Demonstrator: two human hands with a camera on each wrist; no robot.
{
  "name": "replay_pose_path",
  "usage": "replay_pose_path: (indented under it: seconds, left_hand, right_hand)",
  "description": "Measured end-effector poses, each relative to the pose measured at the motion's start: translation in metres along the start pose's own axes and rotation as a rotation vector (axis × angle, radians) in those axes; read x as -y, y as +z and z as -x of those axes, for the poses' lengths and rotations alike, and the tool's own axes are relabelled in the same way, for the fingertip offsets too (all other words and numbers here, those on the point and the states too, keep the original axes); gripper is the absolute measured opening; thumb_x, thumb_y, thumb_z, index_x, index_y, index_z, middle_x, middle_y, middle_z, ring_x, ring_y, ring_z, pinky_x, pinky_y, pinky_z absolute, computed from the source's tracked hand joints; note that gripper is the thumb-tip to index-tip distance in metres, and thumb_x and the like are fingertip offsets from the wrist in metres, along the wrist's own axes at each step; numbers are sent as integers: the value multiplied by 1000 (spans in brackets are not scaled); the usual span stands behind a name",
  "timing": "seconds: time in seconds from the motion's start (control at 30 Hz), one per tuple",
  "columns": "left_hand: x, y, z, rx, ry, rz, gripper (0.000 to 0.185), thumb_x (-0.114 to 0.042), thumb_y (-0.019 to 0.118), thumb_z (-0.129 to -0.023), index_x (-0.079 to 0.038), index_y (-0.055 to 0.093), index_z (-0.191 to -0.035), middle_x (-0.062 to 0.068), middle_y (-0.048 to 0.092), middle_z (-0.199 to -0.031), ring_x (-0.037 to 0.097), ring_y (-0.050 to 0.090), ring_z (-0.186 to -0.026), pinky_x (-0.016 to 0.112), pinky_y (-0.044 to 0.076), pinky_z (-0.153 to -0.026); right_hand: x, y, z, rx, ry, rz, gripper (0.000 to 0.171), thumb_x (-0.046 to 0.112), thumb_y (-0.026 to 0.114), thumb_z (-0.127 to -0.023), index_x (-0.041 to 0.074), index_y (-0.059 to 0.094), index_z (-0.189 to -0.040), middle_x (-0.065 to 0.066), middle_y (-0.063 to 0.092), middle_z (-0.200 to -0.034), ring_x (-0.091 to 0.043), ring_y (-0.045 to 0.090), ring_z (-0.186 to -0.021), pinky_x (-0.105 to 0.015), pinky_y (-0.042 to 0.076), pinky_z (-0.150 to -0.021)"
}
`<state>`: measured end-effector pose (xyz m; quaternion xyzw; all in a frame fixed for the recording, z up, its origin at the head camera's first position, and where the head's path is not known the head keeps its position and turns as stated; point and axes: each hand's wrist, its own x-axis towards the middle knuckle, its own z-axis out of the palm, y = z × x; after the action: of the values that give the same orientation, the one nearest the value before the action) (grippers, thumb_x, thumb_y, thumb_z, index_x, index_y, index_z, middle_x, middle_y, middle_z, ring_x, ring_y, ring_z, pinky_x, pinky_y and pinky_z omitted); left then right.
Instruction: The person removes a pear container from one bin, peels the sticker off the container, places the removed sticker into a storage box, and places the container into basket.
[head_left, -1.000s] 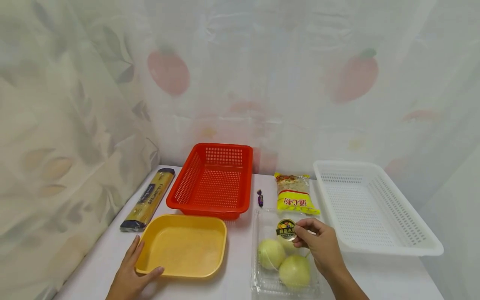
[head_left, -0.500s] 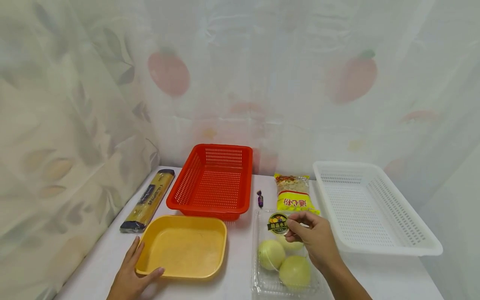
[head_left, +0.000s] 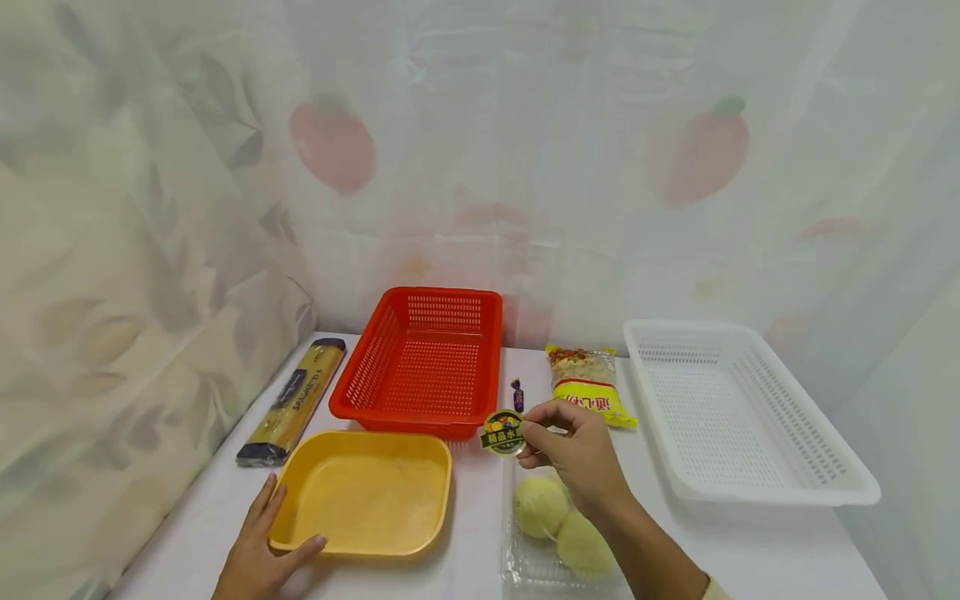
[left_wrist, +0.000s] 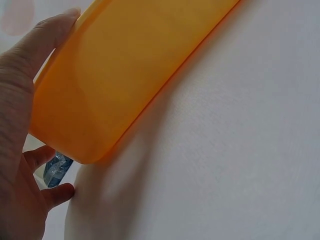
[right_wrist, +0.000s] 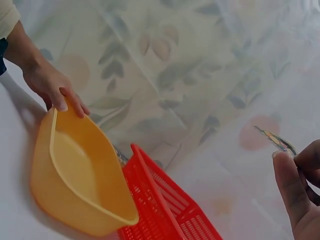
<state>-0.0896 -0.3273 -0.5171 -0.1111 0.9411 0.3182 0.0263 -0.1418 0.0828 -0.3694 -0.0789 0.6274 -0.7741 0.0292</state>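
Observation:
My right hand pinches a round dark sticker on the clear lid of a plastic clamshell box, holding the lid up over the box's left side. Three pale yellow-green round fruits lie in the box's base. In the right wrist view, fingers hold the sticker edge-on. My left hand rests against the near left corner of a yellow tray, fingers straight along its side, thumb on the front rim. The left wrist view shows that hand by the tray's wall.
A red basket stands behind the yellow tray, a white basket at the right. A long spaghetti pack lies along the left curtain. A small purple candy and a yellow noodle bag lie between the baskets.
My right hand has lifted the clear lid by its sticker and swung it up and to the left, uncovering the fruits. The left hand has stayed on the yellow tray.

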Motion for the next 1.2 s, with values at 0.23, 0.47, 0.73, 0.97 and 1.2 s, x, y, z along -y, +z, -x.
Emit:
replay_pose_path:
  seconds: [0.23, 0.47, 0.73, 0.97, 1.2]
  left_hand:
    - [2, -1, 0, 6, -21, 4, 118, -59, 74, -75, 3, 9, -151, 15, -10, -159, 49, 5, -139, 66, 15, -104]
    - [1, -1, 1, 3, -15, 6, 118, -59, 74, -75, 4, 9, -151, 15, -11, -159, 49, 6, -138, 67, 15, -103]
    - [1, 3, 2, -28, 40, 32, 117, -57, 75, -75, 5, 12, -151, 14, -8, -160, 49, 9, -138, 68, 18, -102]
    - [2, 5, 2, -48, 56, 34, 116, -57, 75, -75, 3, 12, -152, 13, -8, -160, 49, 9, -138, 68, 18, -101]
    - [3, 5, 4, -77, 73, 42, 114, -55, 76, -75, 4, 15, -151, 15, -4, -160, 49, 11, -138, 68, 19, -101]
  right_hand:
    - [-1, 26, -10, 34, 25, -24, 12, -4, 68, -84, -11, 61, -90, -20, 57, -87, -23, 61, -62, -37, 57, -62]
    - [-8, 48, -19, 90, 34, -25, 12, -1, 68, -86, -10, 63, -92, -18, 56, -85, -23, 62, -63, -38, 57, -63]
    - [-19, 69, -31, 96, 82, -21, 5, -5, 66, -85, -6, 64, -89, -16, 58, -81, -21, 64, -57, -37, 57, -60]
    - [-32, 87, -40, 94, 99, -23, 4, -6, 67, -84, -4, 65, -87, -16, 60, -78, -21, 64, -56, -36, 57, -59]
    - [-52, 107, -47, 89, 162, 30, 5, -5, 66, -85, 0, 67, -86, -13, 62, -78, -21, 66, -58, -35, 57, -60]
